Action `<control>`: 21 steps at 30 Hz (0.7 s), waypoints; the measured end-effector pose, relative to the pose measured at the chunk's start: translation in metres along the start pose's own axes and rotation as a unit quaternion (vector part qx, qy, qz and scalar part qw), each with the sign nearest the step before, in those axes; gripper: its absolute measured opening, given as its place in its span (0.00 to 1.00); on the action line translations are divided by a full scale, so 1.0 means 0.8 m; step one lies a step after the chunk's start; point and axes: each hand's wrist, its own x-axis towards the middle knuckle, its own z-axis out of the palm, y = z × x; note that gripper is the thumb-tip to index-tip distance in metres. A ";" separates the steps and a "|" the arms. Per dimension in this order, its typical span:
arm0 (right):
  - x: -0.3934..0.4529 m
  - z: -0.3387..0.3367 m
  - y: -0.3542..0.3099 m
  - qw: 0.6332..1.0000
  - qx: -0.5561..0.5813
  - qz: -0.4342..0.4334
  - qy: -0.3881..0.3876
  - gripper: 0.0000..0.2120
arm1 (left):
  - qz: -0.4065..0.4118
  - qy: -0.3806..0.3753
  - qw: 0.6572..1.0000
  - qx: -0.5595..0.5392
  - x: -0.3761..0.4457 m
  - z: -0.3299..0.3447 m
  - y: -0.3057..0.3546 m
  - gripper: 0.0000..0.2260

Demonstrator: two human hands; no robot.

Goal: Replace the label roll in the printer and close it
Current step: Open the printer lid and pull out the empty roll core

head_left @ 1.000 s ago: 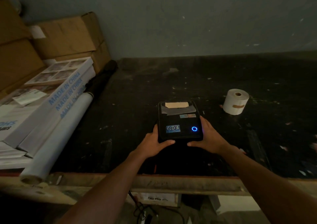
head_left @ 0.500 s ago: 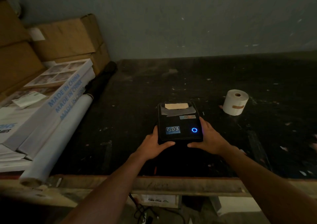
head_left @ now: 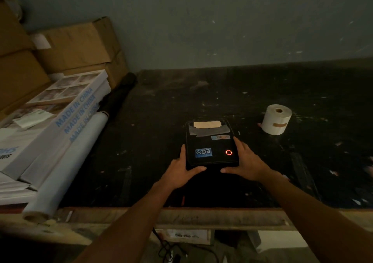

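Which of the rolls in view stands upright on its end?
The small white label roll right of the printer; the long white roll at the left lies on its side.

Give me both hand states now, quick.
Left hand: grips the label printer at its left near corner.
Right hand: grips its right near corner.

Printer (head_left: pixel 211 141) on the table (head_left: pixel 262 93) — label roll (head_left: pixel 276 119) behind-right, boxes (head_left: pixel 66 47) far left.

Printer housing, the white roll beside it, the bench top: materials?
Printer: looks like black moulded plastic, smooth, slightly glossy; rounded edges, faint sheen. White roll: paper wound on a brown, probably cardboard core; matte, tan tape on its side. Bench top: dark matte surface, scuffed and flecked; material unclear. Its front edge looks like worn bare wood.
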 end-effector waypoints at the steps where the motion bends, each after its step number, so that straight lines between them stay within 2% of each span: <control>1: 0.000 0.000 0.000 1.000 0.001 -0.004 0.001 0.62 | -0.009 -0.005 1.000 0.002 0.000 0.000 0.000 0.55; 4: 0.000 -0.004 0.000 1.000 0.010 -0.016 0.012 0.61 | -0.011 -0.007 1.000 -0.006 -0.001 -0.002 0.001 0.53; 9: 0.008 -0.025 -0.011 0.996 0.055 -0.014 0.070 0.59 | -0.009 0.039 0.999 -0.025 0.010 -0.023 0.024 0.50; 14: 0.016 -0.046 -0.029 0.991 0.058 -0.019 0.121 0.54 | -0.006 0.045 0.999 0.005 0.027 -0.052 0.049 0.48; 18: 0.023 -0.054 -0.043 0.981 0.074 -0.001 0.177 0.52 | -0.041 0.109 0.990 0.083 0.044 -0.069 0.069 0.50; 21: 0.029 -0.060 -0.057 0.974 0.073 0.010 0.213 0.49 | -0.026 0.149 0.983 0.100 0.055 -0.082 0.078 0.52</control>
